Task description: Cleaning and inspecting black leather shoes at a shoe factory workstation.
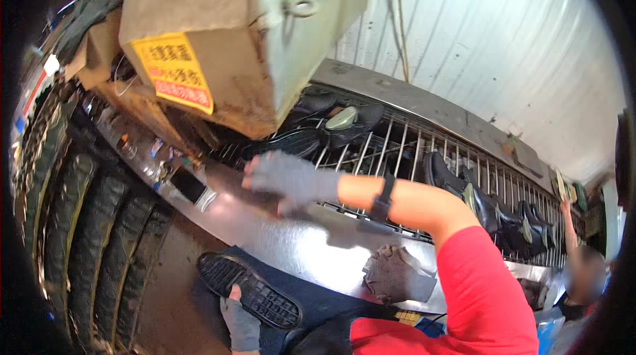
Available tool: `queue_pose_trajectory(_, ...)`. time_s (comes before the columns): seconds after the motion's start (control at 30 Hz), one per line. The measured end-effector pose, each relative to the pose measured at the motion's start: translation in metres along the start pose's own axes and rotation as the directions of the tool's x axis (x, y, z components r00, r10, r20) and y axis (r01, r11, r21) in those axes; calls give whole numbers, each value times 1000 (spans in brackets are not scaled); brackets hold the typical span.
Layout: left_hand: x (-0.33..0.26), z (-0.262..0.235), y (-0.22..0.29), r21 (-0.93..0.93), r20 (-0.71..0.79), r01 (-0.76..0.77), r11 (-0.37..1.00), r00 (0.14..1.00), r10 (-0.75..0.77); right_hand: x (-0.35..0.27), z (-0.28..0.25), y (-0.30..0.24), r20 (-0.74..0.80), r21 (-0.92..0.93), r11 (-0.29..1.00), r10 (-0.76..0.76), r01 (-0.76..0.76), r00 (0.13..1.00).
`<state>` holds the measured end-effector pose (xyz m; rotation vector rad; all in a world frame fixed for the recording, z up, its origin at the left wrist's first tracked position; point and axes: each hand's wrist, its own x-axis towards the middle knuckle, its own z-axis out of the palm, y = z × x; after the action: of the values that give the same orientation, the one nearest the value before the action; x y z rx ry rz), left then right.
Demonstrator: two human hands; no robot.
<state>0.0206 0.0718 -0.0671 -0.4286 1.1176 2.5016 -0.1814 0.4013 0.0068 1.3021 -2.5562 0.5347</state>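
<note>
My left hand [242,326], in a grey glove with bare fingertips, grips the edge of a black rubber shoe sole [270,303]. The sole rests over my lap, its treaded face up. My right hand [291,179], gloved the same way, is stretched out over the near edge of a metal-bar conveyor [364,156]. Its fingers are extended and the thumb stands apart, with nothing seen in them. Just beyond that hand, a black sole [286,143] lies on the bars, partly hidden, beside a dark shoe piece with a pale green patch [342,118].
A tan metal housing [199,44] with a yellow label overhangs the conveyor. Several black shoes [438,175] lie farther along the bars. On the shiny metal ledge [318,249] are a dark flat rectangular object [188,184] and a crumpled grey cloth piece [396,272]. Another person's arm [570,229] reaches in at far right.
</note>
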Motion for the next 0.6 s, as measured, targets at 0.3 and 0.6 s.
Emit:
queue_pose_trajectory(0.3, -28, -46, -46, 282, -355, 30, 959, 932, 75, -154, -9, 143, -55, -669, 510, 691, -540, 721)
queue_pose_trajectory(0.6, -25, -28, -29, 158, -297, 59, 986, 955, -9, -239, -74, 42, 347, -378, 893, 381, -244, 857)
